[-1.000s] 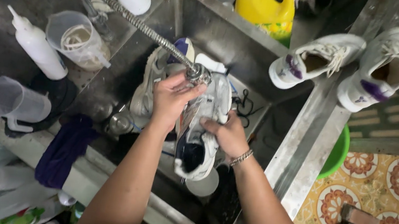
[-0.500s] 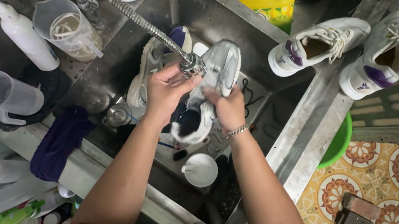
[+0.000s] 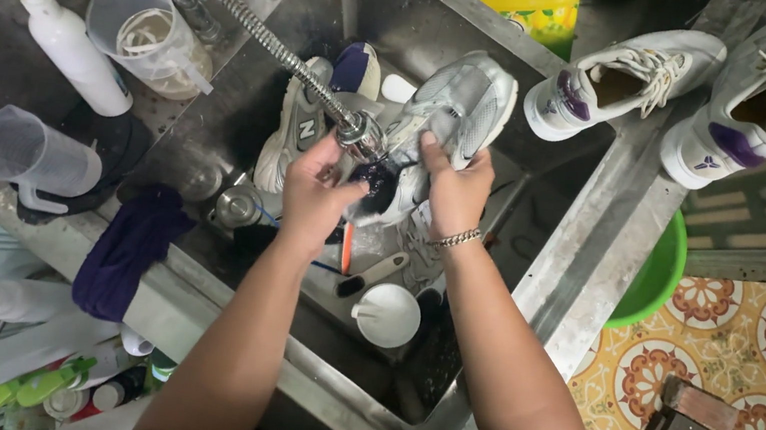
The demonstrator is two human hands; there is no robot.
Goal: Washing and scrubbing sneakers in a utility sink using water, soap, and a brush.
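Over the sink basin: two hands work one shoe under a flexible hose.
Right hand (image 3: 455,193): fingers closed around the grey-white sneaker (image 3: 454,114), tilting it so its opening faces the spray.
Left hand (image 3: 315,197): curled near the spray nozzle (image 3: 362,134), seemingly steering it; how firmly it grips cannot be told.
Sink (image 3: 557,271): steel, holding one more grey sneaker (image 3: 294,121) left of the grip.
Right of the grip: two white sneakers (image 3: 626,79) propped on the rim, probably draining.
Left of the grip: two clear jugs (image 3: 142,32), one white squeeze bottle (image 3: 64,46), one dark cloth (image 3: 130,248).

Bare forearms, black sleeves, silver chain bracelet (image 3: 453,240) on right wrist.
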